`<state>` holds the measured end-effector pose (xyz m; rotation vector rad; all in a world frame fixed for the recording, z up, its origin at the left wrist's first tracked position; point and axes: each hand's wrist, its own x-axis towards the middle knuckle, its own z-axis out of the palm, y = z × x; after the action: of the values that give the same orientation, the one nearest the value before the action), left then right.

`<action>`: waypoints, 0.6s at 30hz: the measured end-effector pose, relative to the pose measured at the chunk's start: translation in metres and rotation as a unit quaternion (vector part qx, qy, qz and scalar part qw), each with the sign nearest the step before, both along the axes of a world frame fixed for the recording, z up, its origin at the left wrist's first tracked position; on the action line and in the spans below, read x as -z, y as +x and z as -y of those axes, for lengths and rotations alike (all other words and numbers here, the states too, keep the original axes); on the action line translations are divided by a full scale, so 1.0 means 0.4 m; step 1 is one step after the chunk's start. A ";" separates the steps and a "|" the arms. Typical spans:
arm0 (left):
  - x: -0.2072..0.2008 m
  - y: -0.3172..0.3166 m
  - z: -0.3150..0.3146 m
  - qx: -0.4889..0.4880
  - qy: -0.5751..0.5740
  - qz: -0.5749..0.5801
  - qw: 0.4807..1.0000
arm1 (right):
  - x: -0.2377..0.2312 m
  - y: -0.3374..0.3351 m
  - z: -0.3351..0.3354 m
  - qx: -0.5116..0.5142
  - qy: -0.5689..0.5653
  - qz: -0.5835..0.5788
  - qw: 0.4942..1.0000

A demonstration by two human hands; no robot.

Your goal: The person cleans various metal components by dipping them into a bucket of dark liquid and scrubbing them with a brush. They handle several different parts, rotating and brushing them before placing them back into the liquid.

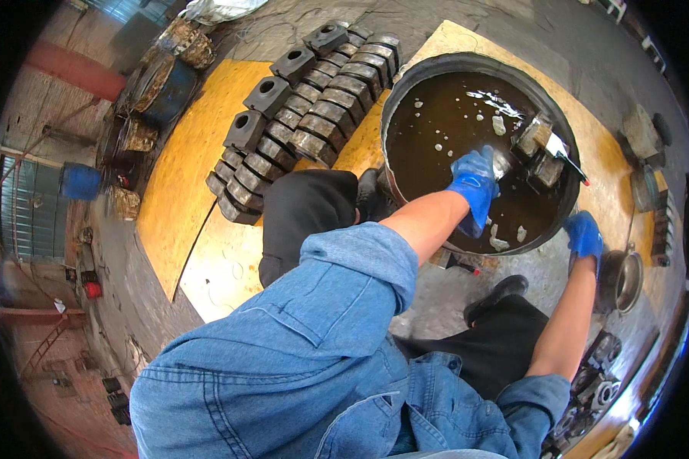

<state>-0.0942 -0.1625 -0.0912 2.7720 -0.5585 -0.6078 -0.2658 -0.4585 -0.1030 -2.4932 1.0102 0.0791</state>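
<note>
A round black tub (pixel 396 90) of brown liquid stands before me, with pale foam flecks on the surface. My left hand (pixel 473 183), in a blue rubber glove, reaches over the liquid with its fingers curled at a shiny metal piece (pixel 501 164), which the glove partly hides. My right hand (pixel 584 236), gloved the same, is closed at the tub's right rim; its fingertips are partly hidden. Wet metal blocks (pixel 545 168) stick out of the liquid by the right wall. Across them lies a paintbrush (pixel 559 148) with white bristles and a dark, red-tipped handle.
Rows of metal blocks (pixel 333 115) stand on yellow boards (pixel 199 130) left of the tub. A second red-tipped tool (pixel 464 267) lies below the near rim. To the right are a metal pot (pixel 628 281) and dark machined parts (pixel 601 375). Blue drums (pixel 164 90) stand far left.
</note>
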 end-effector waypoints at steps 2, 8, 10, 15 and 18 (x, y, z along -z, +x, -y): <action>0.010 0.000 0.002 0.005 -0.011 0.006 1.000 | 0.001 -0.007 0.005 -0.019 -0.038 0.000 0.999; 0.026 -0.007 0.001 0.001 -0.014 0.017 1.000 | -0.015 0.002 -0.033 -0.002 -0.015 0.049 0.999; 0.014 -0.005 0.017 0.003 -0.019 0.025 0.999 | 0.043 0.010 0.036 -0.024 -0.027 0.036 0.999; 0.033 -0.003 0.009 0.005 -0.032 0.062 0.998 | 0.008 0.039 -0.001 -0.034 -0.020 -0.053 0.998; 0.013 -0.003 0.011 -0.008 -0.042 0.015 0.999 | -0.004 0.048 -0.003 -0.032 -0.004 -0.092 0.995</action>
<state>-0.0953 -0.1668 -0.0966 2.7092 -0.5544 -0.5273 -0.2467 -0.4574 -0.1014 -2.5616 1.0039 0.3320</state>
